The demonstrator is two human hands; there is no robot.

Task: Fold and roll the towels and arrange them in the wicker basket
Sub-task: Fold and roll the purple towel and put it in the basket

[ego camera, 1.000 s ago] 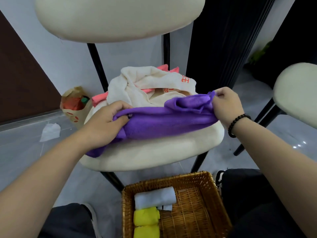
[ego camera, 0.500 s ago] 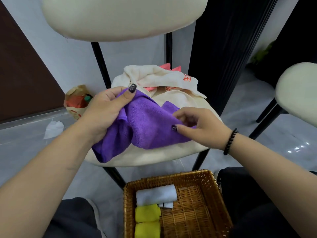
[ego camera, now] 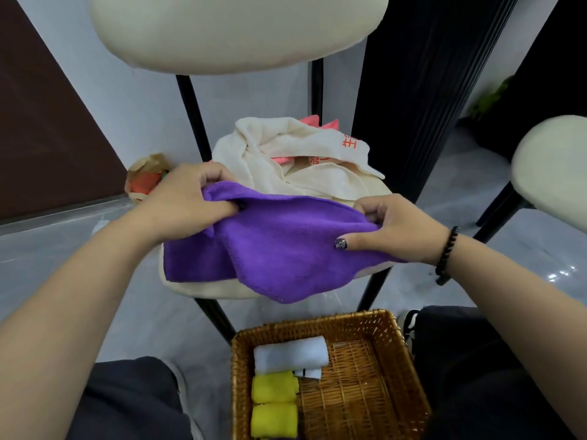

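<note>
Both hands are on the purple towel (ego camera: 279, 249), which is spread across the front of the cream chair seat (ego camera: 203, 289). The left hand (ego camera: 187, 201) has its fingers curled round the towel's far left corner, pinching a bunched fold; the right hand (ego camera: 400, 230) pinches the far right edge, thumb lying flat on top of the cloth. The towel looks folded over once, and its near edge droops past the seat's front edge, hanging above the wicker basket (ego camera: 409, 354) on the floor.

The risks look plain enough. That overhang could drag the whole towel off the seat's front edge if either pinch loosens. The layers are uneven at the left, where a flap sits lower than the rest, so a roll begun from here would probably come out lopsided and loose. Just behind, at the back of the seat, sits a heap of cream towel (ego camera: 286, 154) with pink cloth (ego camera: 317, 122) showing through; a careless sweep could catch it into the fold.

In the basket, one white roll (ego camera: 290, 354) and two yellow rolls (ego camera: 274, 404) line the left wall, leaving the right side bare wicker.
</note>
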